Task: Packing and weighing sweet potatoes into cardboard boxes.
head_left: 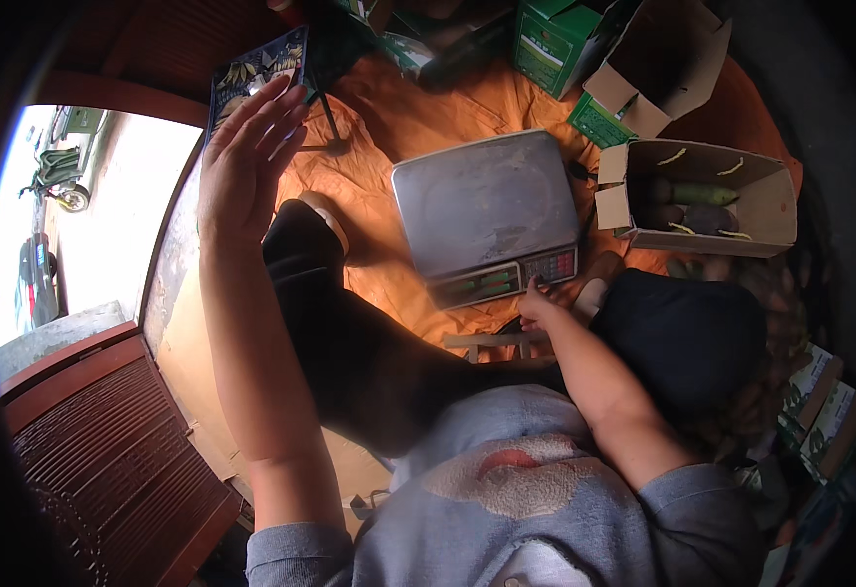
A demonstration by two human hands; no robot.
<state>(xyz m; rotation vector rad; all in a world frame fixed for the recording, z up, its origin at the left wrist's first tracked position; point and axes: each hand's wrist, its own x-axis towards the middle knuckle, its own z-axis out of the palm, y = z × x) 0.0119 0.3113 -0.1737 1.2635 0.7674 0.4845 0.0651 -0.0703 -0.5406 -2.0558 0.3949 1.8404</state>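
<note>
A digital weighing scale (486, 201) with a flat metal plate stands in the middle, its keypad and display along the near edge. My right hand (537, 309) is at that near edge, one digit stretched up to the keypad (551, 266) and the others loosely bent below it. Nothing shows in that hand, and I cannot tell whether a key is pressed. At the upper left my left hand (247, 161) is raised with its fingers stretched out, holding nothing. Behind its fingertips is a dark, patterned flat panel (286, 61).
An open cardboard box (717, 240) with rope handles, right of the scale, holds long green and dark roundish produce. Green and brown cartons (557, 49) stand behind it. Orange cloth (389, 117) lies beneath the scale. Several printed cartons (819, 401) are at the right, a doorway (119, 196) at the left.
</note>
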